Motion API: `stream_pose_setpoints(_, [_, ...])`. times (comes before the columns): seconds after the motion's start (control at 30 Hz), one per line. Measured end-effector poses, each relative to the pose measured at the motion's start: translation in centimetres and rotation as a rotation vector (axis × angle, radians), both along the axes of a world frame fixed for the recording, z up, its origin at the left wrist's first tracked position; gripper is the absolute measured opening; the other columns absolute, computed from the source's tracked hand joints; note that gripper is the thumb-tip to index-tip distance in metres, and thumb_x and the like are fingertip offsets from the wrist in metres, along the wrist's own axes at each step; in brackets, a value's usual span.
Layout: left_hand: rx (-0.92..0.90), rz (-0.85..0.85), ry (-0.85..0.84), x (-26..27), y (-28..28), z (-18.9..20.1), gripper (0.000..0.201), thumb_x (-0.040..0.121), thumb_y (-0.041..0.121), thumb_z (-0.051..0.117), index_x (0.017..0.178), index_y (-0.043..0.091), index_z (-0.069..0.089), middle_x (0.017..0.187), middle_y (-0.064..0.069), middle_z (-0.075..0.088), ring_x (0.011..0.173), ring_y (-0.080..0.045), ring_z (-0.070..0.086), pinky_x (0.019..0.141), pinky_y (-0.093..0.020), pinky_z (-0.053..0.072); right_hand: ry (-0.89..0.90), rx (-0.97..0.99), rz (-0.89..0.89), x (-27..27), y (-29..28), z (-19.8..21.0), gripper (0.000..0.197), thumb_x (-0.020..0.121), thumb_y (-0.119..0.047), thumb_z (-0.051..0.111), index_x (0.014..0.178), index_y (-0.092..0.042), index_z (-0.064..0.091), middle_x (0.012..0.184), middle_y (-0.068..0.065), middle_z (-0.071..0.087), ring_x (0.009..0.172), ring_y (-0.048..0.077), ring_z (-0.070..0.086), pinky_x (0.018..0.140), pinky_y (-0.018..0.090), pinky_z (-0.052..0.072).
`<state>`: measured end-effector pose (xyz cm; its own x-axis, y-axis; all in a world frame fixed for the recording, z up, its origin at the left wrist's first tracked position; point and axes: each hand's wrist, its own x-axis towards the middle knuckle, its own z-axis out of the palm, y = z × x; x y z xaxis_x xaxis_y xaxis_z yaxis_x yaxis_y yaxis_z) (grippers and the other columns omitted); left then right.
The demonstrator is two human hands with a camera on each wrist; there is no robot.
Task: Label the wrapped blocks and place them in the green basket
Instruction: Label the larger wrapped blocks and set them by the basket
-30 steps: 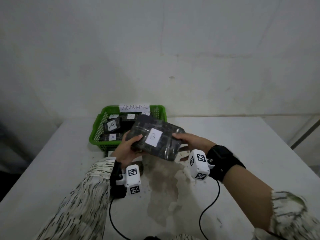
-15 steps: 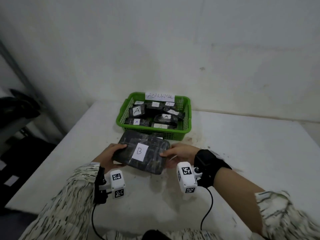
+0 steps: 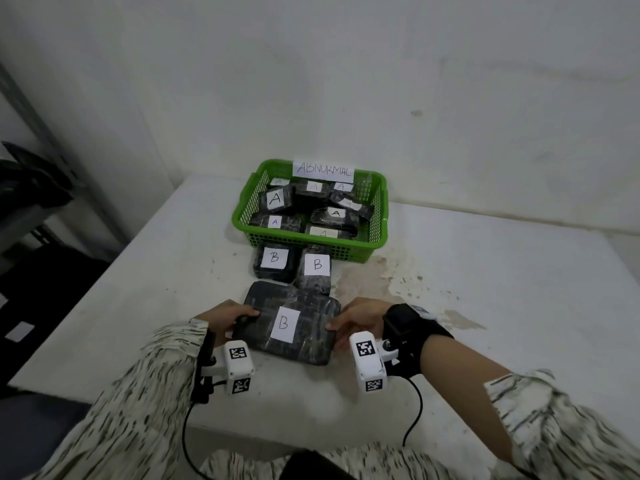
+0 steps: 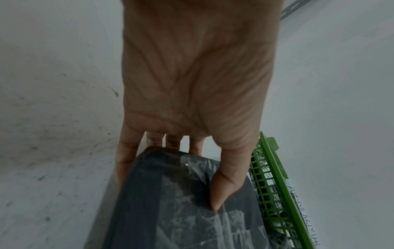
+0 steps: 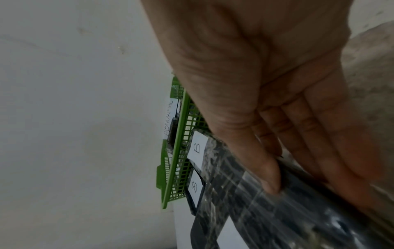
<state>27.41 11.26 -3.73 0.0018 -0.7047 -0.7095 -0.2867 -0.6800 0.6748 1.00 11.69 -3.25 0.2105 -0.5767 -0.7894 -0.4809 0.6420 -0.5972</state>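
Now, per view:

Head, change: the big block [image 3: 289, 323] marked B was held up by the green basket [image 3: 377, 216] a second ago; it now lies flat on the table [image 3: 485, 289] at 6 o'clock of the basket.
Head, meaning: looks like it got set down outside rather than dropped in, so for this block the placing step isn't done.
Head, hands: left hand [image 3: 225, 315] grips the block's 9 o'clock end, thumb on top; right hand [image 3: 360, 318] holds the 3 o'clock end.
Head, around: two smaller B blocks [image 3: 275, 261] [image 3: 315, 268] sit side by side between the big block and the basket's near wall, touching or nearly so.
Head, obstruction: basket already crowded with blocks marked A [image 3: 277, 200]; I judge little flat room for a block this wide. A sign reading ABNORMAL [image 3: 323, 169] is on the far rim.

Left wrist, grip: thumb [image 4: 226, 185] pressed on the wrapped top, fingers [image 4: 125, 158] curled round the block's [image 4: 181, 210] end.
Left wrist, around: basket wall [image 4: 268, 176] just past the block at 3 o'clock.

Right wrist, grip: thumb [image 5: 266, 168] on top of the block [image 5: 277, 210], fingers [image 5: 319, 143] running along its edge; whether they curl under, can't tell.
Right wrist, around: two B labels [image 5: 197, 148] [image 5: 195, 187] against the basket mesh [image 5: 181, 151] at 9 o'clock.
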Motion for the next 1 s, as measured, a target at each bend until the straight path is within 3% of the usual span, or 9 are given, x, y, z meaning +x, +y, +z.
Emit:
stream_pose_setpoints(0.07, [-0.003, 0.003, -0.011, 0.1, -0.2, -0.1, 0.023, 0.089, 0.008, 0.058, 0.067, 0.003, 0.057, 0.054, -0.005, 0.055, 0.045, -0.012, 0.057, 0.042, -0.016, 0.039, 0.037, -0.009, 0.019, 0.2, 0.0, -0.3, 0.022, 0.081, -0.014, 0.074, 0.092, 0.004, 0.067, 0.069, 0.014, 0.072, 0.083, 0.034, 0.066, 0.095, 0.048, 0.048])
stream_pose_setpoints(0.23, [-0.003, -0.064, -0.064, 0.4, -1.1, -0.1, 0.037, 0.090, 0.008, 0.058, 0.054, 0.008, 0.049, 0.038, 0.003, 0.049, 0.051, -0.014, 0.049, 0.048, -0.016, 0.037, 0.071, -0.035, 0.009, 0.4, -0.3, -0.9, 0.030, 0.079, -0.021, 0.077, 0.095, 0.002, 0.068, 0.084, 0.018, 0.072, 0.102, 0.041, 0.064, 0.095, 0.048, 0.047])
stream_pose_setpoints(0.3, [-0.004, -0.104, -0.060, 0.4, -1.3, -0.3, 0.025, 0.089, 0.005, 0.057, 0.065, 0.005, 0.053, 0.053, -0.004, 0.053, 0.046, -0.011, 0.055, 0.047, -0.016, 0.040, 0.063, -0.039, -0.008, 0.5, -0.2, -0.8, 0.029, 0.080, -0.021, 0.076, 0.096, 0.003, 0.068, 0.088, 0.019, 0.071, 0.102, 0.041, 0.065, 0.096, 0.047, 0.047])
stream_pose_setpoints(0.37, [-0.045, -0.079, -0.061, 0.4, -1.5, -0.4, 0.007, 0.088, 0.000, 0.058, 0.094, 0.002, 0.056, 0.070, -0.007, 0.058, 0.055, -0.013, 0.061, 0.047, -0.020, 0.048, 0.048, -0.051, -0.028, 0.5, 0.1, -0.6, 0.030, 0.082, -0.021, 0.074, 0.099, 0.003, 0.067, 0.080, 0.015, 0.072, 0.090, 0.037, 0.066, 0.092, 0.044, 0.048])
stream_pose_setpoints(0.43, [-0.055, -0.050, -0.119, 0.5, -1.8, -0.4, 0.043, 0.084, 0.002, 0.064, 0.122, 0.007, 0.044, 0.088, -0.010, 0.059, 0.077, -0.020, 0.058, 0.054, -0.026, 0.050, 0.057, -0.069, -0.033, 0.4, 0.3, -0.6, 0.033, 0.083, -0.025, 0.074, 0.102, 0.002, 0.067, 0.070, 0.009, 0.072, 0.081, 0.031, 0.065, 0.090, 0.042, 0.049])
stream_pose_setpoints(0.5, [-0.061, -0.097, -0.217, 0.5, -2.3, -0.2, 0.061, 0.080, 0.007, 0.068, 0.132, 0.015, 0.037, 0.111, -0.015, 0.058, 0.098, -0.024, 0.056, 0.063, -0.029, 0.046, 0.083, -0.088, -0.020, 0.2, 0.7, -0.3, 0.040, 0.082, -0.032, 0.074, 0.106, 0.000, 0.067, 0.073, 0.007, 0.071, 0.083, 0.030, 0.064, 0.089, 0.041, 0.050])
stream_pose_setpoints(0.57, [-0.082, -0.188, -0.319, 0.3, -2.9, 0.2, 0.072, 0.078, 0.009, 0.071, 0.136, 0.019, 0.031, 0.126, -0.017, 0.053, 0.116, -0.029, 0.050, 0.071, -0.033, 0.042, 0.106, -0.107, -0.001, 0.0, 1.0, 0.1, 0.044, 0.082, -0.038, 0.073, 0.107, -0.003, 0.067, 0.078, 0.006, 0.069, 0.084, 0.027, 0.064, 0.084, 0.036, 0.049])
stream_pose_setpoints(0.73, [-0.198, -0.396, -0.575, -1.1, -4.2, 2.1, 0.081, 0.069, 0.027, 0.079, 0.136, 0.022, 0.033, 0.128, -0.020, 0.045, 0.118, -0.035, 0.046, 0.101, -0.046, 0.039, 0.111, -0.153, -0.051, -0.8, 1.4, 0.6, 0.040, 0.084, -0.043, 0.069, 0.102, -0.008, 0.064, 0.081, 0.004, 0.067, 0.079, 0.023, 0.063, 0.071, 0.029, 0.048])
stream_pose_setpoints(1.0, [-0.381, -0.525, -0.700, -7.3, -5.0, 4.4, 0.057, 0.081, 0.038, 0.066, 0.132, 0.029, 0.042, 0.137, -0.017, 0.032, 0.129, -0.037, 0.029, 0.108, -0.042, 0.030, 0.215, -0.229, -0.117, -4.1, 2.3, 1.0, 0.021, 0.090, -0.028, 0.063, 0.095, -0.009, 0.057, 0.084, 0.006, 0.056, 0.088, 0.024, 0.049, 0.070, 0.027, 0.040])
